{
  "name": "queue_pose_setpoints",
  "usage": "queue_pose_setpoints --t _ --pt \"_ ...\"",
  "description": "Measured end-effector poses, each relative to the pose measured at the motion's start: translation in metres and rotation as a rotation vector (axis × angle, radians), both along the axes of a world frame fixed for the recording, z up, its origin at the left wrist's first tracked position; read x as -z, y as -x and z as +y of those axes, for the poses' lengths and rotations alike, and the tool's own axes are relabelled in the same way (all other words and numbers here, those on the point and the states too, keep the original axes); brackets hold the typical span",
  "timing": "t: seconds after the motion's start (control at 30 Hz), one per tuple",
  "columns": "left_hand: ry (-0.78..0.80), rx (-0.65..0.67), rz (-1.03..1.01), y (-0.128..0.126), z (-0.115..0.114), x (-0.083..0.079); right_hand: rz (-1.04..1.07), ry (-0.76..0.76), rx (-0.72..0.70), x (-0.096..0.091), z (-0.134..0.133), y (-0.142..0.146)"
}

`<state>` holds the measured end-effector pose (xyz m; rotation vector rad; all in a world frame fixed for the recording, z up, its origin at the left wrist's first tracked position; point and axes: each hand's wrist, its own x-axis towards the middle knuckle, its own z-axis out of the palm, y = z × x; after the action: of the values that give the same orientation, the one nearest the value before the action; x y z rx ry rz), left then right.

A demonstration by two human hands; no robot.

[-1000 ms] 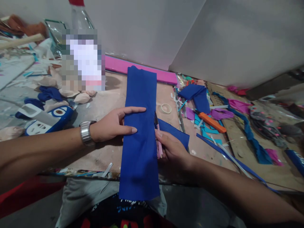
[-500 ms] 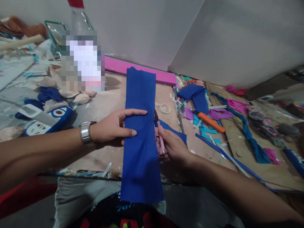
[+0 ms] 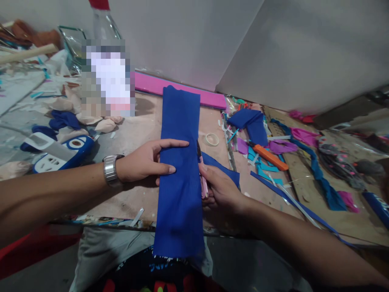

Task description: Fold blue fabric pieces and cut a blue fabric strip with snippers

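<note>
Blue cloth (image 3: 179,178) pinned flat under left hand (image 3: 142,162); right hand (image 3: 220,188) grips pink scissors (image 3: 203,178).

Blue strip (image 3: 179,162): matt cloth, soft, faintly creased. Snips (image 3: 203,178) in right hand (image 3: 221,188): pink plastic handle, dark metal blade. Watch (image 3: 110,170): metal band, dull shine. Tabletop (image 3: 142,129): bare wood, worn, rough, stained. Cutter (image 3: 270,156): smooth orange plastic. Bottle (image 3: 103,24): clear, glossy.

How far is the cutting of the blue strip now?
Done: a trimmed blue offcut lies beside the right hand. In hand: left hand flattens the blue strip; pink snips bite its right edge midway. Left: the edge beyond the blades, seemingly.
</note>
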<state>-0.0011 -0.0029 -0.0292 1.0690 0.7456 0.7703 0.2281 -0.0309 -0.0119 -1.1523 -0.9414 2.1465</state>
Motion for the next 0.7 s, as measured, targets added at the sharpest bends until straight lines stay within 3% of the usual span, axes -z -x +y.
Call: queue_pose_setpoints --t 0.37,0.7 --pt "0.011 -0.015 0.04 -0.0002 0.0005 -0.0009 -0.043 0.016 -0.035 -0.001 0.0032 -0.0009" --pt "0.014 -0.024 -0.049 -0.0022 0.0033 -0.0017 -0.037 -0.024 -0.039 0.0013 0.0039 -0.0031"
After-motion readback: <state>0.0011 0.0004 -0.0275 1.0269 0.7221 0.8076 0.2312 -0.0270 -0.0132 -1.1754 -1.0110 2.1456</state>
